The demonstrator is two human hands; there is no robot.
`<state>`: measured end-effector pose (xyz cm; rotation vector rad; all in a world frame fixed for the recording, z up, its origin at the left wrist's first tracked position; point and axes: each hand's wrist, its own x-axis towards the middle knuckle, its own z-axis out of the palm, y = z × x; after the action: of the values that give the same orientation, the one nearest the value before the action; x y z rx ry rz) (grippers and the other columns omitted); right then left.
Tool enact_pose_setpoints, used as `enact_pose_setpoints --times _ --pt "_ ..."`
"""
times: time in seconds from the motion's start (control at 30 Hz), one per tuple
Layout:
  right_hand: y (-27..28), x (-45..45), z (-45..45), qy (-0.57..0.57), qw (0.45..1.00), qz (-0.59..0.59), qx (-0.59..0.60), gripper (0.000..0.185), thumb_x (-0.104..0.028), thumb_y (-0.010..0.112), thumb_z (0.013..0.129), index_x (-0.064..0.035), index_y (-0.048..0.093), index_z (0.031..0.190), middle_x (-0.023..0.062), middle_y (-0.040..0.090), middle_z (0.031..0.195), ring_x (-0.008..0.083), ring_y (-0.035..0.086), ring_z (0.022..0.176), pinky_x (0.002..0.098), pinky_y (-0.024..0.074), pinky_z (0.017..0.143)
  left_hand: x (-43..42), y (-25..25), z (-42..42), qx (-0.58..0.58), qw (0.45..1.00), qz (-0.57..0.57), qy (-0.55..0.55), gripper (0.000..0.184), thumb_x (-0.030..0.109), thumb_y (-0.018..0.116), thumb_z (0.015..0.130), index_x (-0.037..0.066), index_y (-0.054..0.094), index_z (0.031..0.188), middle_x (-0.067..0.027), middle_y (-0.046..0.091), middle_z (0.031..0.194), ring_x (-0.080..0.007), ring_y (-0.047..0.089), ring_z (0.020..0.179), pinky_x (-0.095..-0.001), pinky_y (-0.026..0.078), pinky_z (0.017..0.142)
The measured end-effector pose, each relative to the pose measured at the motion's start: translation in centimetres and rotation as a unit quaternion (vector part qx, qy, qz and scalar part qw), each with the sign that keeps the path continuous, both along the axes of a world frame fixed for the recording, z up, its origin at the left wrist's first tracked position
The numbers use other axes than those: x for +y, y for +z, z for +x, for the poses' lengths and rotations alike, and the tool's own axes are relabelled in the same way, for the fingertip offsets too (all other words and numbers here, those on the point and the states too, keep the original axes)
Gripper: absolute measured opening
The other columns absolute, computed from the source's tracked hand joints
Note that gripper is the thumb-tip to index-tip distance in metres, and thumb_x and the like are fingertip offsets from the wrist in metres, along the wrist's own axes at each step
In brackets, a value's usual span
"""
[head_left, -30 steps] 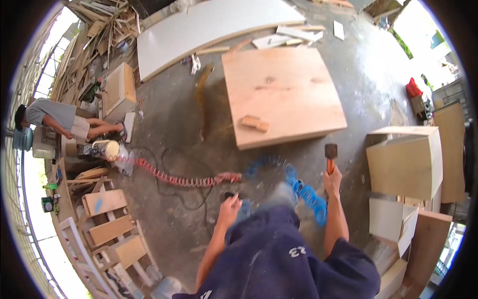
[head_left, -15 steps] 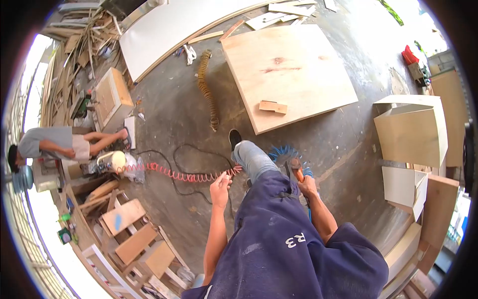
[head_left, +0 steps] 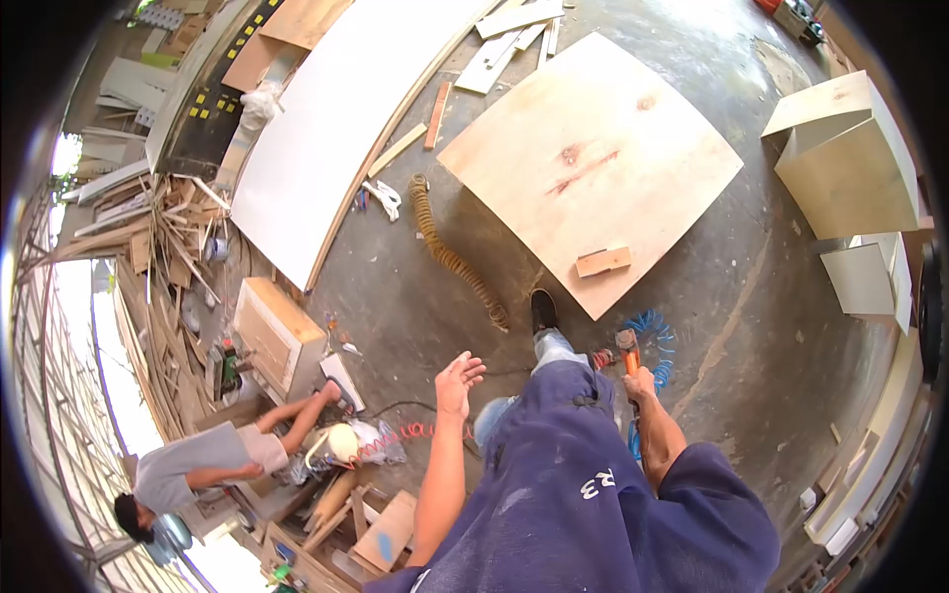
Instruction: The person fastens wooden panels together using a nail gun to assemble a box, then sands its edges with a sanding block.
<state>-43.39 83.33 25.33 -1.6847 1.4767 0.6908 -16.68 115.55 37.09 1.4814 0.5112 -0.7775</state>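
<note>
My right hand [head_left: 641, 384] is wrapped round the orange handle of what looks like an air nail gun [head_left: 630, 354]. A blue coiled hose [head_left: 664, 348] loops beside it and reappears below my wrist. My left hand [head_left: 459, 383] is held out over the floor with its fingers stretched, and nothing is in it. Ahead of both hands lies a large pale plywood panel [head_left: 583, 128], box-like at its edges in the earlier view. A small wooden block [head_left: 603, 262] rests near its closest corner.
A ribbed brown hose [head_left: 450, 252] lies on the floor left of the panel. A red coiled hose [head_left: 403, 433] stretches towards a seated person [head_left: 203, 463] at lower left. Long white board [head_left: 316, 119], wood scraps [head_left: 509, 44] and a wooden box [head_left: 282, 336] stand around. Open plywood boxes [head_left: 850, 168] are at right.
My view has turned, and I have stepped closer to the panel. My left hand has opened from a loosely closed shape. The nail gun has stayed in my right hand.
</note>
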Motion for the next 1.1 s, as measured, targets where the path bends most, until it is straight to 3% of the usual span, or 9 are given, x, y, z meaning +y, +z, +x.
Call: enact_pose_setpoints --times 0.33,0.53,0.63,0.7,0.77,0.8,0.83,0.97,1.1 --pt "-4.6 9.4 8.8 -0.158 0.983 -0.025 -0.087 0.045 -0.026 0.072 0.082 0.0066 0.057 0.109 0.0312 0.071 0.1 0.0452 0.07 0.101 0.0504 0.0548 0.088 -5.0 -6.5 18.0 0.125 0.991 -0.039 -0.019 0.037 0.026 0.062 0.101 -0.003 0.064 0.125 -0.0169 0.072 0.114 -0.0298 0.071 0.105 -0.0412 0.056 0.087" --pt "-7.7 18.5 13.9 -0.168 0.98 -0.097 -0.048 0.05 -0.016 0.077 0.079 0.0024 0.053 0.12 0.0244 0.071 0.101 0.0404 0.071 0.098 0.048 0.0554 0.087 -14.0 -19.4 26.7 0.186 0.975 -0.022 -0.117 0.042 0.03 0.065 0.099 0.001 0.06 0.128 -0.0144 0.068 0.118 -0.0292 0.065 0.11 -0.0425 0.053 0.091" --pt "-10.6 23.0 17.9 -0.151 0.979 -0.137 -0.016 0.052 -0.015 0.076 0.082 -0.0005 0.053 0.127 0.0242 0.068 0.112 0.0432 0.066 0.105 0.0508 0.0518 0.092 -17.2 -29.1 30.6 0.233 0.96 -0.058 -0.145 0.017 0.031 0.063 0.098 0.015 0.055 0.094 0.0012 0.042 0.075 -0.0152 0.043 0.066 -0.0371 0.042 0.063" --pt "-12.8 25.8 20.6 -0.182 0.974 -0.137 0.015 0.051 -0.015 0.076 0.083 -0.0022 0.054 0.127 0.0243 0.068 0.111 0.0441 0.066 0.104 0.0515 0.0515 0.091 -21.1 -29.7 32.0 0.223 0.967 0.071 -0.103 0.022 0.031 0.061 0.098 0.018 0.046 0.088 0.0051 0.02 0.066 -0.013 0.021 0.054 -0.0336 0.032 0.057" --pt "-15.3 28.2 22.7 -0.203 0.971 -0.119 0.026 0.05 -0.014 0.076 0.083 -0.0025 0.054 0.127 0.0243 0.067 0.111 0.0442 0.066 0.105 0.0519 0.0513 0.091 -21.6 -33.7 33.9 0.196 0.969 0.027 -0.15 0.043 0.033 0.058 0.098 0.003 0.046 0.125 -0.0214 0.039 0.144 -0.0386 0.047 0.126 -0.0571 0.041 0.105" --pt "-16.6 29.3 23.8 -0.22 0.969 -0.111 0.022 0.049 -0.014 0.076 0.083 -0.0028 0.054 0.127 0.0244 0.067 0.112 0.0443 0.065 0.105 0.0523 0.0512 0.091 -22.6 -35.0 34.1 0.224 0.968 0.02 -0.115 0.054 0.033 0.055 0.099 0.002 0.039 0.14 -0.0254 0.02 0.163 -0.0454 0.03 0.148 -0.0615 0.028 0.118" --pt "-17.5 30.0 24.9 -0.222 0.969 -0.106 0.025 0.048 -0.013 0.075 0.085 -0.0034 0.053 0.126 0.0235 0.066 0.112 0.0444 0.065 0.106 0.0526 0.051 0.091 -23.5 -34.2 33.7 0.224 0.962 -0.046 -0.148 0.063 0.032 0.047 0.103 0.004 0.026 0.155 -0.0245 0.008 0.169 -0.0462 0.014 0.156 -0.0627 0.018 0.122" --pt "-22.1 32.7 28.7 -0.238 0.966 -0.093 0.026 0.046 -0.013 0.075 0.086 -0.0047 0.053 0.125 0.022 0.064 0.115 0.0426 0.064 0.107 0.0523 0.0514 0.09 -25.5 -32.1 31.8 0.218 0.967 -0.07 -0.113 0.059 0.03 0.035 0.105 0.001 0.025 0.156 -0.0199 0.024 0.165 -0.037 0.026 0.153 -0.0595 0.021 0.122" --pt "-25.8 33.3 30.6 -0.253 0.961 -0.109 0.015 0.046 -0.013 0.077 0.085 -0.0047 0.053 0.124 0.0205 0.063 0.116 0.0421 0.064 0.107 0.0513 0.0524 0.09 -25.1 -29.9 28.9 0.217 0.966 -0.048 -0.135 0.061 0.025 0.036 0.107 -0.003 0.017 0.159 -0.0199 0.021 0.166 -0.0356 0.026 0.153 -0.0554 0.026 0.122"
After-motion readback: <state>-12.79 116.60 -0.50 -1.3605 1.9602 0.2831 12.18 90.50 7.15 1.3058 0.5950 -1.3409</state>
